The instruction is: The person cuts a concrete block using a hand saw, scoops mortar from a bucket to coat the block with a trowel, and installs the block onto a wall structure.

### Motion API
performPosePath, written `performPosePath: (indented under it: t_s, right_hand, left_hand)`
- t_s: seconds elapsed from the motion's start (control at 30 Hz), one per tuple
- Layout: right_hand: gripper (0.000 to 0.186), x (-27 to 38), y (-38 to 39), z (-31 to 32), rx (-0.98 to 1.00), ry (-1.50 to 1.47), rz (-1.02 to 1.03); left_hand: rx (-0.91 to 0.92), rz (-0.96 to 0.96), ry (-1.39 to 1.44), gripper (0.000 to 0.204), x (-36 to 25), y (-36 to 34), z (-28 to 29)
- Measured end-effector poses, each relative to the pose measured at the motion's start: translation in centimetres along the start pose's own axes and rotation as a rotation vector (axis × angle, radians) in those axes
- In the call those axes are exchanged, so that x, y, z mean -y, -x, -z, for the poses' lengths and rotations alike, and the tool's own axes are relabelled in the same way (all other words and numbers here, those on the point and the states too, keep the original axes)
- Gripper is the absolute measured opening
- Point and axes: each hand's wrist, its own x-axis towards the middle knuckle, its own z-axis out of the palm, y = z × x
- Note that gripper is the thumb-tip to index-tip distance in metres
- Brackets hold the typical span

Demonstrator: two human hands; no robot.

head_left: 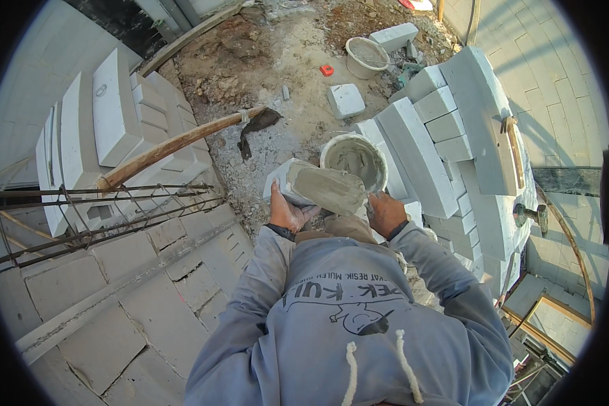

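Note:
My left hand point(287, 211) is wrapped round the near end of a white concrete block point(277, 177), held up before my waist. Grey mortar coats part of the block's upper face. My right hand point(387, 215) is closed on a trowel point(330, 191), whose broad blade is covered with wet mortar and lies over or against the block's right side. The trowel's handle is mostly hidden in my fist. Just beyond the blade stands a round bucket point(326, 154) with grey mortar inside and smeared along its rim.
White blocks point(423, 162) are stacked at the right, with a hammer point(531, 215) on them. More blocks point(115, 111) stand at the left, near a wooden-handled tool point(183, 145) and a rebar cage point(81, 210). Farther off are a second bucket point(367, 57), a loose block point(346, 101) and a red tape measure point(327, 70).

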Motion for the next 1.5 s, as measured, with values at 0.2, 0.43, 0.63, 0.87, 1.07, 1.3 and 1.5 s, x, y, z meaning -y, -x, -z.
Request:
performPosePath:
  t_s: [0.2,0.43,0.63,0.87,1.07,1.3,1.5]
  right_hand:
    - [0.039,-6.7,2.0,0.9,0.089,0.070,0.011]
    - [0.048,-7.0,-4.1,2.2,0.050,-0.055,0.087]
    - [0.047,-4.4,-7.3,1.5,0.052,-0.064,0.263]
    - [0.044,-9.3,-9.1,-1.9,0.047,-0.068,0.403]
    - [0.049,-12.9,-8.3,-0.5,0.208,0.043,0.346]
    - [0.051,-7.9,-8.9,-0.7,0.108,-0.094,0.515]
    - [0.050,-7.6,-7.7,-3.5,0.172,-0.035,0.710]
  left_hand:
    - [-0.069,0.018,0.112,0.064,-0.3,-0.6,-0.1]
    - [-0.048,-0.045,0.078,0.068,-0.8,-0.7,-2.2]
    - [-0.083,-0.179,0.233,0.063,1.2,-1.4,-3.9]
    - [-0.025,-0.268,0.385,0.070,3.4,-1.4,-3.1]
    - [-0.069,-0.239,0.325,0.067,4.1,1.5,-1.4]
    - [-0.208,-0.261,0.240,0.069,6.7,5.1,0.1]
    - [-0.190,-0.363,0.197,0.063,12.2,9.8,2.0]
